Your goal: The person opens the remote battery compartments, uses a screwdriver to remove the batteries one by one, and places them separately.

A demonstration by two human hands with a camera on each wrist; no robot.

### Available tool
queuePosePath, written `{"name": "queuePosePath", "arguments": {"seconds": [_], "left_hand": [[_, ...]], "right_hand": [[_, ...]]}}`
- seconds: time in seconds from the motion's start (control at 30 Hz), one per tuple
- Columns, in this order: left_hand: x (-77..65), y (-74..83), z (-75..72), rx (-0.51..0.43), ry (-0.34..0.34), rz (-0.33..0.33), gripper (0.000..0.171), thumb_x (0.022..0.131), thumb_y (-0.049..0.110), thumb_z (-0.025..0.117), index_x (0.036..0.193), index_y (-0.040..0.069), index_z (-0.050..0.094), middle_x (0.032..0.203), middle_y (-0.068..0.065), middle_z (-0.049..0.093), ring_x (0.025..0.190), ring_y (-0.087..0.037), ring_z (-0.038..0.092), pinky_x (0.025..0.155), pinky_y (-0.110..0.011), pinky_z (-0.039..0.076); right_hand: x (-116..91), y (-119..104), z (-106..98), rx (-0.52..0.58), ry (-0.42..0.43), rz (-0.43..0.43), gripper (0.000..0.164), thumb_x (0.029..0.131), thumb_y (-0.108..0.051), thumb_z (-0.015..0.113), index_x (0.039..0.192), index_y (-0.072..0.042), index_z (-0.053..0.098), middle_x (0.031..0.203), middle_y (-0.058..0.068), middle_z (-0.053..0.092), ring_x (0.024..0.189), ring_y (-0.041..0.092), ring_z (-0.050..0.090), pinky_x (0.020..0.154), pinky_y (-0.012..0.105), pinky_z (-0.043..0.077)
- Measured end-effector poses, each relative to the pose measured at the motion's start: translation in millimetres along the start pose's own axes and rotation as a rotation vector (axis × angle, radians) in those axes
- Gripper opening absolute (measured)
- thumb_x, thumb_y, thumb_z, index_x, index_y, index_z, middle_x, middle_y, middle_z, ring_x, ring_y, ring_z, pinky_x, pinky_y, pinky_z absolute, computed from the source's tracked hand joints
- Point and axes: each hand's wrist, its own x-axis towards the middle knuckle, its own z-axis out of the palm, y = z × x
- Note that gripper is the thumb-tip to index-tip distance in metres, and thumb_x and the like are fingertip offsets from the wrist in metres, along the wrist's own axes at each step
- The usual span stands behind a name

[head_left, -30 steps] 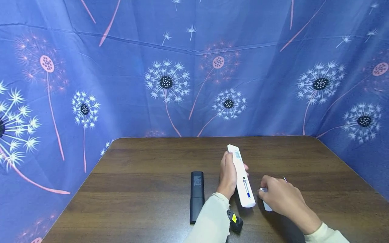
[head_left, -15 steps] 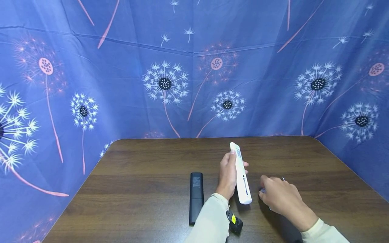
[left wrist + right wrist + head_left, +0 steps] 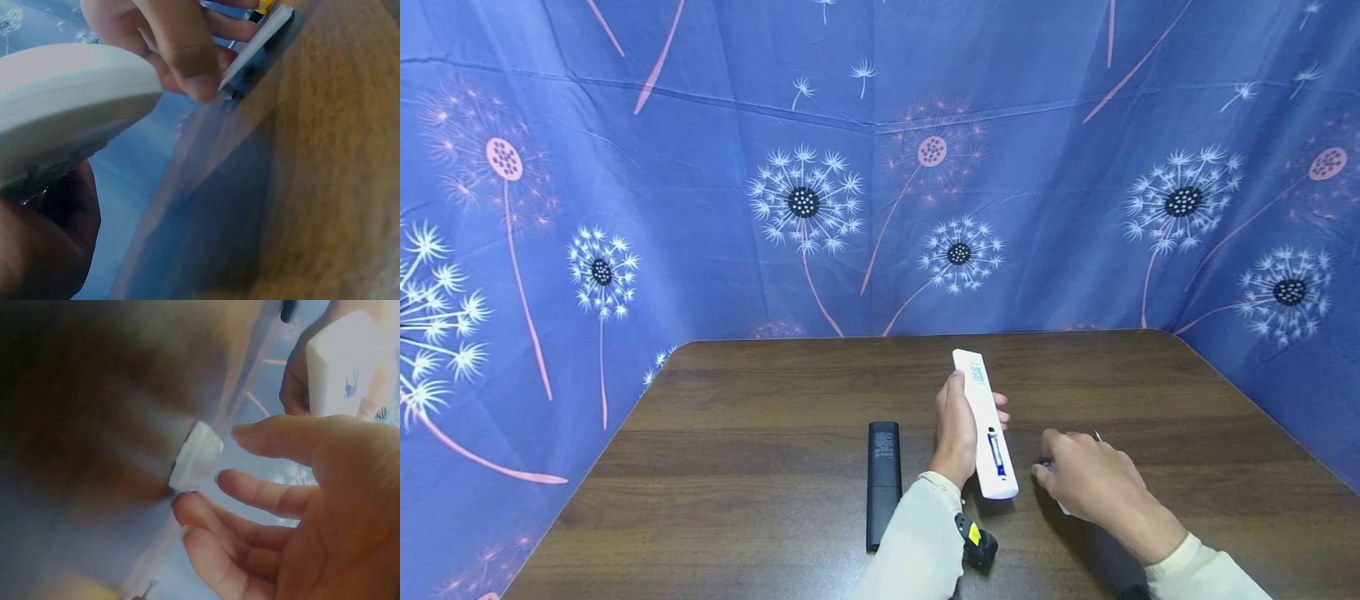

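My left hand (image 3: 957, 429) grips a white remote control (image 3: 987, 433), back side up and raised over the table. A blue-and-white battery (image 3: 996, 452) shows in its uncovered compartment. In the right wrist view, a small white cover piece (image 3: 199, 459) lies on the table by my right hand (image 3: 300, 506). The fingers of that hand are loosely bent, with the fingertips right at the cover's edge and the thumb apart from it. From the head view, the right hand hides most of the cover. To the left, a black remote control (image 3: 883, 483) lies face down.
A brown wooden table (image 3: 737, 450) carries everything. Just beyond the right hand, a thin metal shaft (image 3: 1099, 436) sticks out, with a yellow-and-black part (image 3: 259, 11) showing in the left wrist view. A blue dandelion-print cloth (image 3: 880, 208) hangs behind and at both sides.
The left hand has tilted the white remote away and back, so its battery compartment faces up again. The right hand has moved slightly over the cover and hides more of it.
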Motion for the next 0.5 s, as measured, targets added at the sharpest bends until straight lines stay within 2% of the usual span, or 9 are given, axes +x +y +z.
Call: {"name": "queuePosePath", "arguments": {"seconds": [0.17, 0.3, 0.5], "left_hand": [[-2.9, 0.8, 2.5, 0.005, 0.042, 0.0, 0.044, 0.101, 0.031, 0.032, 0.124, 0.002, 0.056, 0.086, -0.024, 0.071, 0.056, -0.019, 0.065, 0.05, -0.028, 0.052], [-3.9, -0.7, 4.2, 0.016, 0.056, 0.005, 0.043, 0.1, 0.029, 0.032, 0.125, 0.002, 0.054, 0.086, -0.023, 0.071, 0.056, -0.02, 0.064, 0.05, -0.028, 0.052], [-2.4, -2.1, 4.3, 0.026, 0.08, 0.009, 0.042, 0.101, 0.027, 0.028, 0.123, 0.001, 0.053, 0.083, -0.021, 0.071, 0.054, -0.02, 0.064, 0.05, -0.032, 0.054]], "right_hand": [[-4, 7, -5, 0.049, -0.025, 0.055, 0.024, 0.092, -0.032, 0.069, 0.101, -0.009, 0.068, 0.087, 0.004, 0.068, 0.066, 0.021, 0.059, 0.051, 0.045, 0.047], [-7, 12, -7, 0.048, -0.003, 0.058, 0.025, 0.093, -0.033, 0.066, 0.102, -0.009, 0.068, 0.085, 0.004, 0.067, 0.063, 0.02, 0.057, 0.049, 0.043, 0.045], [-11, 20, -9, 0.049, 0.039, 0.052, 0.023, 0.093, -0.032, 0.066, 0.102, -0.011, 0.069, 0.089, 0.007, 0.07, 0.067, 0.025, 0.062, 0.048, 0.046, 0.045]]}}
